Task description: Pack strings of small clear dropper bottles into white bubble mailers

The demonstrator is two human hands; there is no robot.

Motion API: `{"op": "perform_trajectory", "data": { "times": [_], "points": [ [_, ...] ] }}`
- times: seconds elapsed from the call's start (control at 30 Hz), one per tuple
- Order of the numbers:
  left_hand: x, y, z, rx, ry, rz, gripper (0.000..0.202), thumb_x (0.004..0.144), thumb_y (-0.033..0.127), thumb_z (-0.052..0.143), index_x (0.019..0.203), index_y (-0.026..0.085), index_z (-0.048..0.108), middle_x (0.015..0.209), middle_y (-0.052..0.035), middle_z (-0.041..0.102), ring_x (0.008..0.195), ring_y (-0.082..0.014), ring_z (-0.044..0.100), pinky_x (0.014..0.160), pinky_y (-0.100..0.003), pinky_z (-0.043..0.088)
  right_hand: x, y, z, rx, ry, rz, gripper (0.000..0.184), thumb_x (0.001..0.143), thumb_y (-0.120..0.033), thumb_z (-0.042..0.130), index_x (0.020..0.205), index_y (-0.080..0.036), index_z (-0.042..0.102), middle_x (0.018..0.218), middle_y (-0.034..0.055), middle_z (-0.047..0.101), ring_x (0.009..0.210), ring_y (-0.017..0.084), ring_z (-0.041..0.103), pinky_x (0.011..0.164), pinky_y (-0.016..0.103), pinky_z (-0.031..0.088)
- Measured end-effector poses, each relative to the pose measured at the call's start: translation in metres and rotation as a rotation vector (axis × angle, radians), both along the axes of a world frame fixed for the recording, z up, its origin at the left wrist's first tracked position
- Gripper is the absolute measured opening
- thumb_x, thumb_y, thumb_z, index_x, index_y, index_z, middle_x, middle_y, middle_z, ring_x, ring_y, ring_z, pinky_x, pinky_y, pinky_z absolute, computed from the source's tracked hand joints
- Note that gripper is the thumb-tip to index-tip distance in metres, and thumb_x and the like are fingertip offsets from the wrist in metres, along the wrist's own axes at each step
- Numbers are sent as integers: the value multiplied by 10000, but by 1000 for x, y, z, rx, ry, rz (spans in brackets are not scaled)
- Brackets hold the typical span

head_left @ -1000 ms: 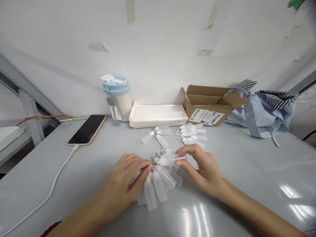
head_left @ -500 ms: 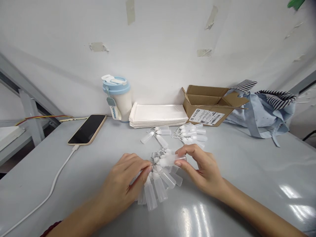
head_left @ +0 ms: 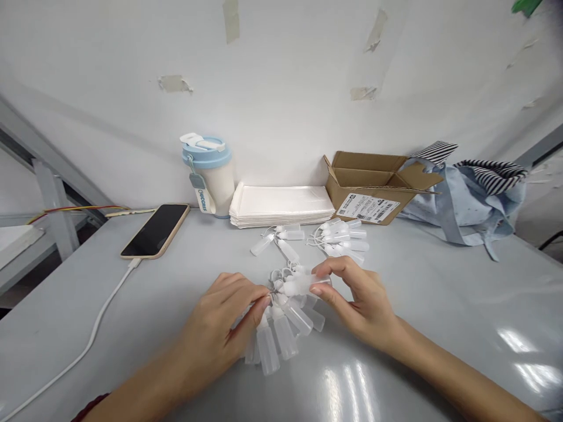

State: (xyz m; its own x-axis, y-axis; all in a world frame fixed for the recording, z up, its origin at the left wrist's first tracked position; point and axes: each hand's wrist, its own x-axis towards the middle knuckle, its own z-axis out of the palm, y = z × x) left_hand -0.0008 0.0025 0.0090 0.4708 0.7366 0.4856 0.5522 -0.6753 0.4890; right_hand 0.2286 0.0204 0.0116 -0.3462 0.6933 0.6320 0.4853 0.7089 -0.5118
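Observation:
My right hand (head_left: 358,299) pinches a small clear plastic bottle (head_left: 303,285) that lies sideways, cap end pointing left. My left hand (head_left: 220,328) is closed in a pinch at the bottle's tip, on something thin I cannot make out. Below and between both hands lies a bunch of the same small bottles (head_left: 281,334) joined by white loops, resting on the grey table (head_left: 440,305). Further back are two more groups of small bottles, a few loose bottles (head_left: 279,240) and a tied cluster (head_left: 343,237).
Against the wall stand a blue-lidded cup (head_left: 210,176), a stack of white flat bags (head_left: 281,206), an open cardboard box (head_left: 373,186) and a blue cloth bag (head_left: 475,199). A phone (head_left: 156,230) with a white cable (head_left: 94,334) lies on the left.

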Motion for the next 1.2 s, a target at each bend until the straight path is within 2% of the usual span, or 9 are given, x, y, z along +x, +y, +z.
{"op": "perform_trajectory", "data": {
  "times": [0.33,0.6,0.83,1.2],
  "points": [
    [0,2,-1,29,-26,-14,163,890,56,487,914,189,579,723,30,590,645,-121,505,670,-297,397,-1,-1,1,34,-32,15,56,910,-232,519,885,-182,525,702,3,602,590,105,585,524,206,464],
    [-1,1,1,77,28,-20,183,904,60,472,973,197,572,744,21,601,668,-132,509,682,-305,401,-1,0,3,-48,20,106,47,882,-180,537,846,-200,515,651,-28,545,532,89,493,494,206,428],
    [-2,0,1,113,38,-50,174,904,55,464,974,186,556,791,-4,637,702,-149,540,700,-320,408,-1,1,0,-82,35,131,52,888,-182,522,841,-200,511,664,-17,562,544,95,515,493,213,433],
    [-1,-2,0,147,10,-58,206,880,13,479,1002,168,538,808,-26,629,726,-160,539,712,-334,415,-3,-1,1,16,22,141,46,889,-163,523,889,-204,504,710,4,584,602,122,556,518,241,454]
  ]
}}
